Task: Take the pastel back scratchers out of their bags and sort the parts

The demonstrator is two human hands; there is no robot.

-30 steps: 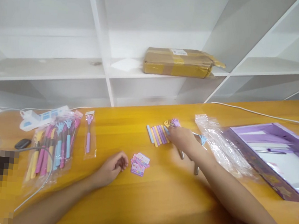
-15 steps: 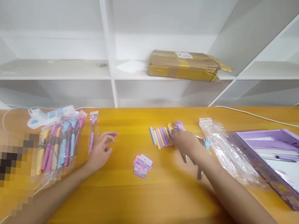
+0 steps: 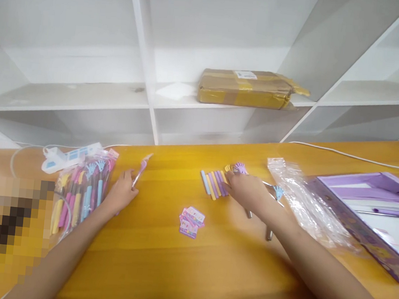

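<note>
- Left hand (image 3: 121, 194): fingers pinched round the bagged purple scratcher (image 3: 143, 166), left of centre.
- Right hand (image 3: 247, 189), right of centre: fingers mostly hidden; cannot tell their grip.
- Scratcher likely light, stiff, slippery; best held mid-length.

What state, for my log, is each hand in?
Left hand: closed on a slim purple wand in clear plastic.
Right hand: grip hidden, cannot tell.

A wrapped purple scratcher (image 3: 143, 166) slants, head end away, in the left hand (image 3: 122, 193), while blue, yellow and purple tubes (image 3: 214, 185) lie side by side on the surface (image 3: 153, 258) near metal-stemmed scratchers (image 3: 278, 192) with hand-shaped heads.
</note>
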